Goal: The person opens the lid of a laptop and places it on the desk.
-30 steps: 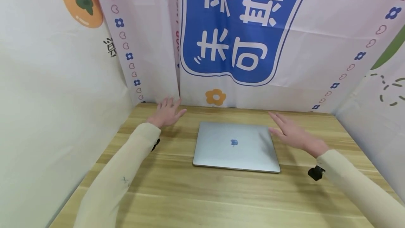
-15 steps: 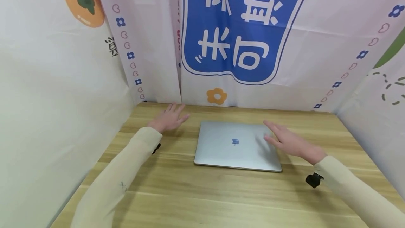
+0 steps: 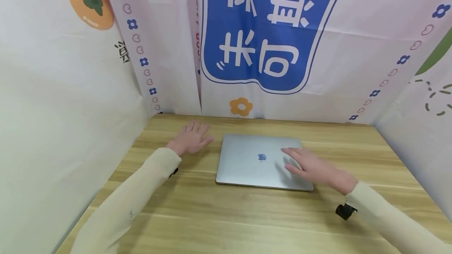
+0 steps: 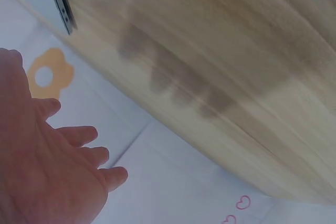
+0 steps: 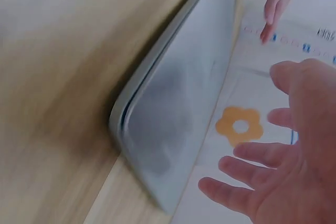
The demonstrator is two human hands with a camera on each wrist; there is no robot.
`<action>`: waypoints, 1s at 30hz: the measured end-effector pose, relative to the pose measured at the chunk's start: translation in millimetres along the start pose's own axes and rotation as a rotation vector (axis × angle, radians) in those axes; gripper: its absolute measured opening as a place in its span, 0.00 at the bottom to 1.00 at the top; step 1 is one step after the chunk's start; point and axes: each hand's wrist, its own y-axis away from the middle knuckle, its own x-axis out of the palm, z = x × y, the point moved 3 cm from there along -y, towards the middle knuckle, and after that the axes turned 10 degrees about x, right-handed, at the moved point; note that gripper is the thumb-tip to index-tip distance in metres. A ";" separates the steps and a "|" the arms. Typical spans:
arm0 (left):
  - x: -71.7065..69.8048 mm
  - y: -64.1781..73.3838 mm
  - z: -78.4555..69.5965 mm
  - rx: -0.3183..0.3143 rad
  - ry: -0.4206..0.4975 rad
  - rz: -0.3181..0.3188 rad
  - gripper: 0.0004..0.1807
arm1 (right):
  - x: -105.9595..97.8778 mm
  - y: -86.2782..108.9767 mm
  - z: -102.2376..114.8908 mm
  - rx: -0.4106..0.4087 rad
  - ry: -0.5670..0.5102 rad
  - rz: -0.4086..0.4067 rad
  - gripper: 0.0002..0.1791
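A closed silver laptop (image 3: 243, 160) lies flat on the wooden table, its lid marked with a dark apple logo. Over the lid's right part hovers my right hand (image 3: 312, 167), fingers spread and holding nothing; its shadow falls on the lid. In the right wrist view the laptop (image 5: 173, 108) shows its closed edge, apart from my right hand (image 5: 278, 166). My left hand (image 3: 190, 138) is held above the table, left of the laptop, with its fingers apart and nothing in them. The left wrist view shows its palm side (image 4: 47, 166) and a laptop corner (image 4: 62, 3).
The wooden table (image 3: 226, 222) reaches back to a white cloth (image 3: 169, 50) with a large blue printed sign (image 3: 261, 62) and an orange flower (image 3: 241, 106). White cloth walls stand on the left (image 3: 53, 109) and right (image 3: 423, 140). Each wrist wears a black device (image 3: 346, 211).
My right hand has moved left and nearer to me, from beside the laptop's right edge to over its lid. My left hand has come slightly nearer and rightward. The laptop stays put.
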 end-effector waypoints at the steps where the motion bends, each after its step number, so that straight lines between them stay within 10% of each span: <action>1: 1.5 0.7 -2.2 0.008 -0.009 0.001 0.40 | 1.1 1.7 4.2 -0.009 0.009 0.003 0.33; 30: 26.9 19.3 -45.8 0.157 -0.113 0.109 0.43 | 42.4 -4.0 69.1 -0.218 0.131 0.132 0.26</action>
